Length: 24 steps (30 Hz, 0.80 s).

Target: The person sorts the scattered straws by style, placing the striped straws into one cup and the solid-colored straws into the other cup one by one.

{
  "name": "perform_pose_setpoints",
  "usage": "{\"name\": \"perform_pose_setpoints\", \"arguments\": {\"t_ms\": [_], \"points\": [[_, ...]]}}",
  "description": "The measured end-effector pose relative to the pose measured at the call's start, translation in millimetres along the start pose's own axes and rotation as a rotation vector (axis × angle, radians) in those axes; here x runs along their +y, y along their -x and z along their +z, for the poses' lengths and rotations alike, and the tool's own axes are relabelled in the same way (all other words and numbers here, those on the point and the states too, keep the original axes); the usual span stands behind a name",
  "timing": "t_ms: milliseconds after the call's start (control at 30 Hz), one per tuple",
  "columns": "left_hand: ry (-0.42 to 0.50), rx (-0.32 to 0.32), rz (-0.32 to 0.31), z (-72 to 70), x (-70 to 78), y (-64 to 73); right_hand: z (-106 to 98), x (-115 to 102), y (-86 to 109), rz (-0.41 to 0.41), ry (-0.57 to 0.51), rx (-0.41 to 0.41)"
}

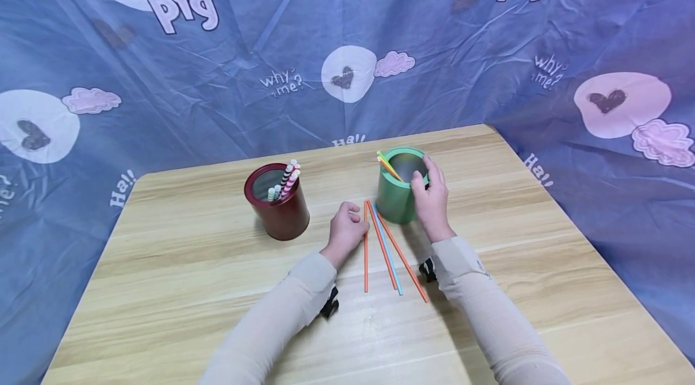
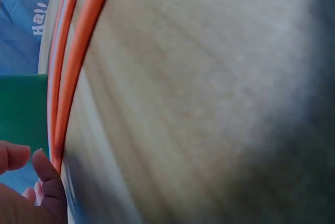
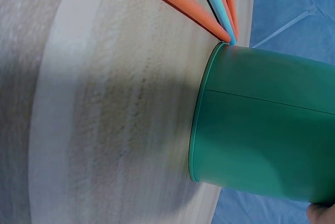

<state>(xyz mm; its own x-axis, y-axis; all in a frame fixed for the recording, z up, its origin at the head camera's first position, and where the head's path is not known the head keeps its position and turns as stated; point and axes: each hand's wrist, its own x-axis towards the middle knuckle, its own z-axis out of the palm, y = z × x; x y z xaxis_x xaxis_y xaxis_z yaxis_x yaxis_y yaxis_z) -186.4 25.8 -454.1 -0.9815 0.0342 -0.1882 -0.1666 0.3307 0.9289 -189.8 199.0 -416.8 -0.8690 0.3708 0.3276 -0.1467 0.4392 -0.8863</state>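
Observation:
My right hand (image 1: 432,201) grips the rim of a green can (image 1: 395,201) at its right side. Yellow and orange straws (image 1: 390,168) lean inside that can. On the table in front of it, three orange straws (image 1: 366,264) and a light blue straw (image 1: 392,264) lie fanned out, their far ends close to the can's base. Beside the leftmost orange straw is my left hand (image 1: 347,231), fingers loosely bent, thumb at the straw. A gap shows between thumb and finger (image 2: 14,156) in the left wrist view, with nothing pinched there.
A dark red can (image 1: 283,216) stands to the left, holding several striped paper straws (image 1: 288,180). Both cans are on a light wooden table (image 1: 179,264). Behind the table hangs a blue printed cloth (image 1: 233,95), which also runs along both sides.

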Motion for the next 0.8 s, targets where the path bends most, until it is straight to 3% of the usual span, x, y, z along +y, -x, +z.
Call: {"name": "perform_pose_setpoints", "arguments": {"t_ms": [333, 800], "points": [[-0.146, 0.024, 0.038, 2.8, -4.1, 0.7, 0.7, -0.8, 1.0, -0.012, -0.003, 0.002], [-0.241, 0.051, 0.093, 7.4, -9.7, -3.3, 1.4, 0.3, -0.3, -0.002, -0.010, 0.005]]}}
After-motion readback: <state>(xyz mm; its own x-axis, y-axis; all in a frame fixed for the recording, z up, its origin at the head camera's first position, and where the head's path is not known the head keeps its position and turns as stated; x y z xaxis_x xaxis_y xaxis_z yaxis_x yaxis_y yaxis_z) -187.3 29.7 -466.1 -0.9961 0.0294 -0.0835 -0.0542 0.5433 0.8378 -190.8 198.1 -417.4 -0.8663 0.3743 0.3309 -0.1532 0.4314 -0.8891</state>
